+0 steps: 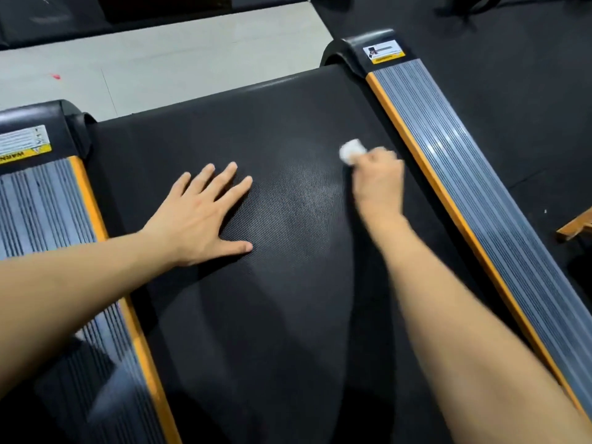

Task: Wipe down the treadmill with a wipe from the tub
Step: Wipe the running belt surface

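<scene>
White wipe (352, 151) gripped in right hand (379, 179); left hand (205, 216) flat, fingers spread, on belt (288, 299).

Treadmill (272, 283): a black, finely textured running belt flanked by grey ribbed side rails (474, 193) edged in orange, with black end caps bearing warning labels (383, 52). Wipe (351, 151): a small white crumpled wad, blurred, pressed against the belt near the right rail, towards the far end; most of it is hidden in the hand.
</scene>
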Demonstrator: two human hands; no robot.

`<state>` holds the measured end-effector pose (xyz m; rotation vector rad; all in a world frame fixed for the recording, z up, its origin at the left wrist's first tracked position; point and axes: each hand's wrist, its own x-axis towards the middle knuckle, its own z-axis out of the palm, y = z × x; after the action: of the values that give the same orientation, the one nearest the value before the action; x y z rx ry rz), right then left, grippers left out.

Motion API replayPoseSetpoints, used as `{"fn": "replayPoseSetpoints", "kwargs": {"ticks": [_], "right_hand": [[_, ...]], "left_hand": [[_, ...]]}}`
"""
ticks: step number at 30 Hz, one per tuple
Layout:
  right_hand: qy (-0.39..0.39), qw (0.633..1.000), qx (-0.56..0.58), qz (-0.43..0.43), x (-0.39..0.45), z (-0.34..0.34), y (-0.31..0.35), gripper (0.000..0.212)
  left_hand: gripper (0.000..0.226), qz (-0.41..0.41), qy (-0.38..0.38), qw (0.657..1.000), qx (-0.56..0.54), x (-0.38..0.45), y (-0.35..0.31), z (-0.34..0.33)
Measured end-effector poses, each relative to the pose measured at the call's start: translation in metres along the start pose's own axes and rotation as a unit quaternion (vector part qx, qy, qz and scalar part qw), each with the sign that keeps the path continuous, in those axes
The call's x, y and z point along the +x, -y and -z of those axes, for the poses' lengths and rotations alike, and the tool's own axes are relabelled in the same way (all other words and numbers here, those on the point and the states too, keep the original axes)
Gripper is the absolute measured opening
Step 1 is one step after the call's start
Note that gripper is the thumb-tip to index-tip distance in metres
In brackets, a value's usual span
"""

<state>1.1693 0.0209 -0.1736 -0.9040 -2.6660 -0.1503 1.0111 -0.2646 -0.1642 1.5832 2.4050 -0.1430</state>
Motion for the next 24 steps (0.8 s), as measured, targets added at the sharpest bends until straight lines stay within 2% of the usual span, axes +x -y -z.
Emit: {"fn": "replayPoseSetpoints", "kwargs": {"ticks": [2,4,6,8,10,12,14,16,18,24], "right_hand": [[-0.013,0.997,0.002,-0.078,0.013,-0.005,-0.036,0.021],[-0.012,0.994,0.002,-0.109,0.007,-0.008,-0.024,0.024],[-0.025,0.995,-0.005,-0.095,-0.017,-0.008,0.012,0.030],[-0.020,0.998,0.051,-0.037,-0.046,-0.005,0.039,0.031],[-0.033,0.997,0.071,-0.020,-0.063,0.001,0.029,0.029],[-0.073,0.991,0.037,-0.106,-0.065,0.004,-0.011,0.024],[-0.093,0.963,0.026,-0.250,-0.065,0.004,-0.049,0.023],[-0.055,0.942,0.018,-0.331,-0.060,0.003,-0.056,0.022],[-0.025,0.942,0.016,-0.334,-0.044,0.000,-0.036,0.024],[0.074,0.960,0.069,-0.262,0.058,-0.014,0.068,0.021]], "left_hand": [[0.122,0.018,0.023,1.000,-0.003,0.017,0.005,0.007],[0.123,0.023,0.060,0.998,-0.005,0.029,0.005,0.008],[0.120,0.026,0.092,0.995,-0.003,0.036,0.004,0.004],[0.120,0.031,0.111,0.993,-0.005,0.040,0.003,0.003],[0.121,0.036,0.124,0.992,-0.006,0.040,0.002,0.006],[0.120,0.038,0.129,0.991,-0.003,0.040,-0.001,0.008],[0.120,0.039,0.125,0.991,-0.004,0.038,-0.002,0.008],[0.121,0.040,0.125,0.991,-0.011,0.037,-0.001,0.009],[0.121,0.039,0.122,0.992,-0.017,0.037,-0.001,0.010],[0.120,0.039,0.119,0.992,-0.025,0.035,-0.002,0.009]]}}
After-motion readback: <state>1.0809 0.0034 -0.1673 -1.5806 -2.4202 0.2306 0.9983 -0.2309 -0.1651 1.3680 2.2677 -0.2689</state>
